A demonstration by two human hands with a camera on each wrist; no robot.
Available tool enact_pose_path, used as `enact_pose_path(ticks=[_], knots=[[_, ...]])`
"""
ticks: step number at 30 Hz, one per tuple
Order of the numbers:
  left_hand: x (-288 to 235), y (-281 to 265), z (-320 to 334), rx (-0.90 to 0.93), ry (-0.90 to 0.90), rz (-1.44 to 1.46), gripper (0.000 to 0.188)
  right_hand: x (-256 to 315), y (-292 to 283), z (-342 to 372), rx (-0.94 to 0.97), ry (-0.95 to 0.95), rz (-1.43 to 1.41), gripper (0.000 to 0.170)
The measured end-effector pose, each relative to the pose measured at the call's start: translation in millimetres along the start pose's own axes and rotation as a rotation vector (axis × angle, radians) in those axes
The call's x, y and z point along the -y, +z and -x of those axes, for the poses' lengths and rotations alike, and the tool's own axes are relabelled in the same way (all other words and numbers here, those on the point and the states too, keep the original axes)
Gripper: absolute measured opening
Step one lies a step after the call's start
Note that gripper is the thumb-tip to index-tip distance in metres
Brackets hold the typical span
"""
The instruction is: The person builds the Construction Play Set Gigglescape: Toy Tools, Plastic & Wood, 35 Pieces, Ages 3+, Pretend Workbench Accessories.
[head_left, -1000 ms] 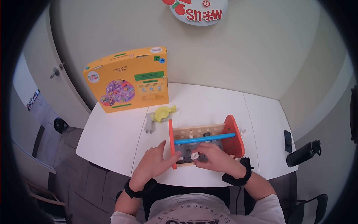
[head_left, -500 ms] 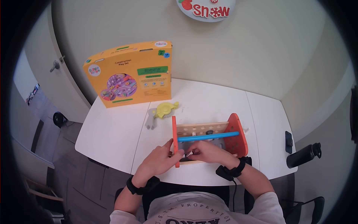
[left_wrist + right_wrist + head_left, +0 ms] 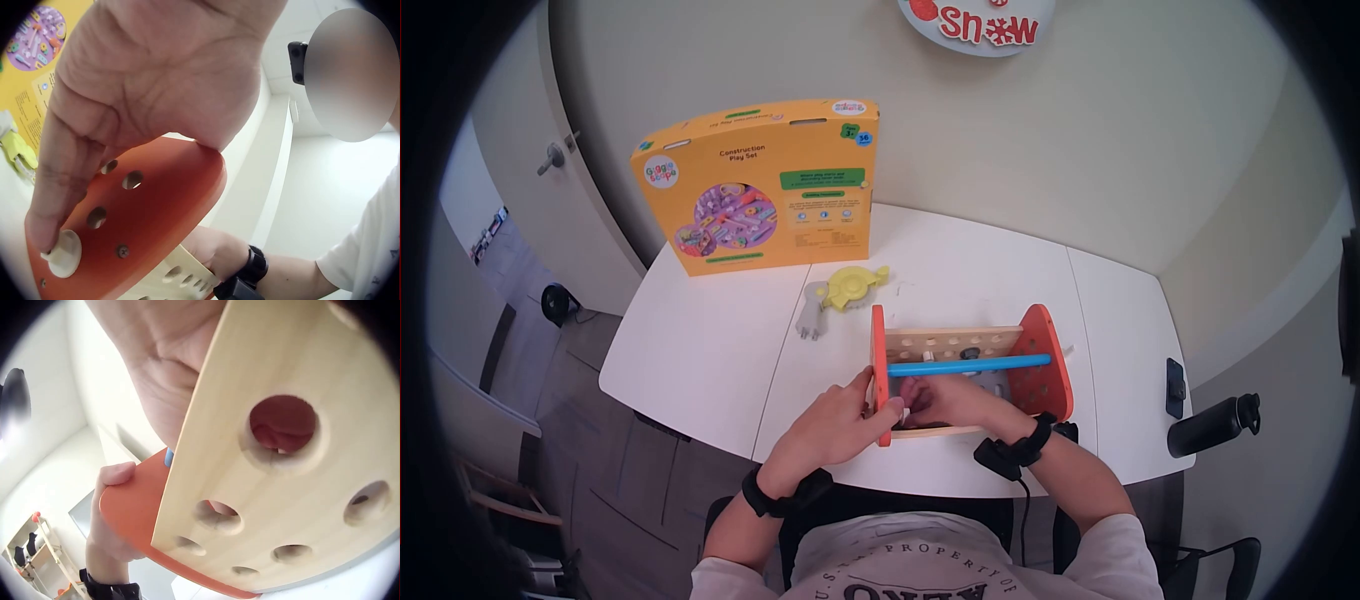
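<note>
A toy toolbox with pale perforated wooden walls and orange-red end panels (image 3: 960, 335) is placed on the white tabletop (image 3: 700, 370) in front of the person. Its long axis is laid left to right, tilted slightly away toward the right, and is nearly matched by the round blue crossbar (image 3: 990, 365). The left end panel (image 3: 879, 335) is gripped by the left hand (image 3: 830, 425): its thumb is set on the inner side, its fingers pressed together along the outer face. By their tips a cream bolt head with a round flange (image 3: 67, 259) is touched; it is pointed outward, to the left, square to that panel. Inside the toolbox, close to the same panel, the fingers of the right hand (image 3: 950, 400) are curled about a small white piece (image 3: 905, 413), which is mostly hidden, so its direction cannot be told.
</note>
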State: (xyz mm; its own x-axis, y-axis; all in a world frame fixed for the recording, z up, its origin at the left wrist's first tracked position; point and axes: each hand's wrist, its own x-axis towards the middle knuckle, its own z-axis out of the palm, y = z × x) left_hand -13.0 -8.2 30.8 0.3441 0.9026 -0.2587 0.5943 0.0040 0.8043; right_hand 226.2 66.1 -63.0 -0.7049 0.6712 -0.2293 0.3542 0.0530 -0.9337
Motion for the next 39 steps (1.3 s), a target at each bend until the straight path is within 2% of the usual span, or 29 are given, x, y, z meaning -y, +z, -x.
enact_pose_path(ticks=[7, 10, 13, 16, 19, 22, 25, 28, 34, 37, 39], knots=[[0.7, 1.3, -0.1, -0.007, 0.004, 0.001, 0.082, 0.0, 1.2, 4.5, -0.011, -0.053, -0.097, 0.021], [-0.9, 0.9, 0.8, -0.01, 0.005, 0.009, 0.079, 9.0, 0.0, 7.0, -0.024, 0.046, -0.049, 0.016], [-4.9, -0.3, 3.1, -0.02, 0.009, -0.002, 0.076, 17.5, -0.7, 8.7, 0.017, 0.024, 0.154, 0.025], [-4.4, -0.4, 2.8, -0.013, 0.0, 0.003, 0.076, 21.9, -2.6, 9.3, 0.078, -0.015, 0.232, 0.033], [-4.6, -0.6, 2.4, -0.007, -0.008, -0.008, 0.076, 28.8, -0.1, 10.6, 0.067, 0.136, 0.125, 0.036], [-3.6, -0.2, 2.4, -0.01, 0.009, 0.001, 0.076, 19.5, -0.6, 9.5, 0.041, 0.058, 0.171, 0.028], [-3.4, 0.8, 2.5, -0.02, 0.005, 0.0, 0.076, 11.9, 3.6, 7.7, -0.007, -0.005, 0.009, 0.019], [-2.5, 1.1, 2.4, -0.022, 0.006, -0.013, 0.075, 13.2, 4.3, 7.3, -0.034, 0.014, -0.071, 0.013], [0.5, 1.6, 0.4, -0.025, 0.019, -0.018, 0.078, 17.1, 2.3, 7.7, 0.037, 0.074, 0.045, 0.023], [0.0, 1.5, 0.1, -0.019, 0.01, -0.005, 0.078, 19.1, -0.8, 6.6, 0.071, 0.067, 0.216, 0.027], [0.0, 1.6, 0.1, -0.016, 0.008, -0.004, 0.078, 11.9, -2.0, 3.6, 0.069, 0.073, 0.275, 0.023]])
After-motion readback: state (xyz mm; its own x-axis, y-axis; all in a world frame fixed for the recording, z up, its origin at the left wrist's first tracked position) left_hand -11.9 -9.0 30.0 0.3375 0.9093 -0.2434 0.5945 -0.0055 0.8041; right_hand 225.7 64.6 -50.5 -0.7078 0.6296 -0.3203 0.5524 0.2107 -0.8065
